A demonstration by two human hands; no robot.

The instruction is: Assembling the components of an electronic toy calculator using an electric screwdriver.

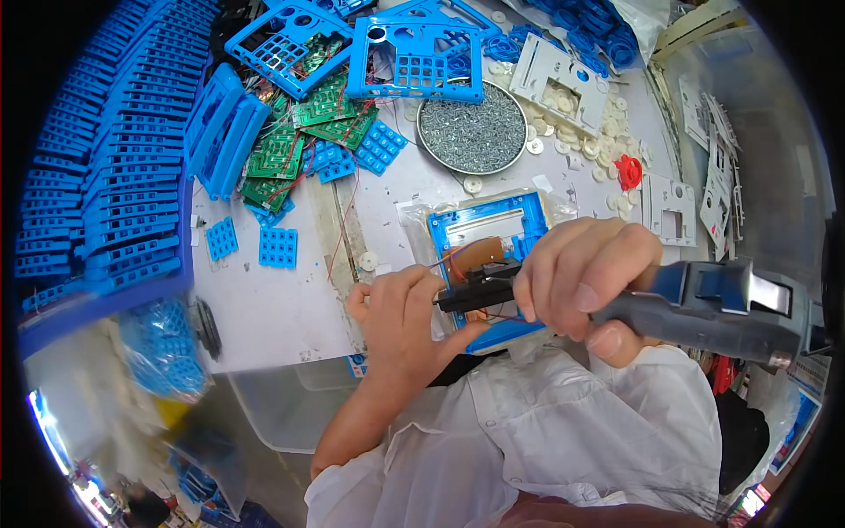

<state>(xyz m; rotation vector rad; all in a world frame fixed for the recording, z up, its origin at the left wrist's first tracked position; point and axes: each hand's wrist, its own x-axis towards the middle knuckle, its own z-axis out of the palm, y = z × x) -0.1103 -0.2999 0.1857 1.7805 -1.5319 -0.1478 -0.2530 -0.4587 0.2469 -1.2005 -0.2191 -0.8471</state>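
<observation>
A blue plastic housing [534,211] lies face down in front of me, with a brown speaker-like or board piece [480,255] and thin wires inside. Above its near half is a long black plastic part [480,289]. My left hand [400,321] is curled round the left end of this part, thumb below and fingers above. The fingers of my right hand [590,277] are wrapped round a grey-and-blue electric screwdriver [704,317], which points left across the housing. My right fingertips meet the black part's right end; the tool's tip cannot be made out.
A round metal tray of small screws [471,132] stands beyond the housing. Green circuit boards [277,150], blue keypads [278,248] and blue face panels [418,66] pile up at far left. White discs [581,132] and white panels [669,211] lie right; a blue crate [185,255] borders the left.
</observation>
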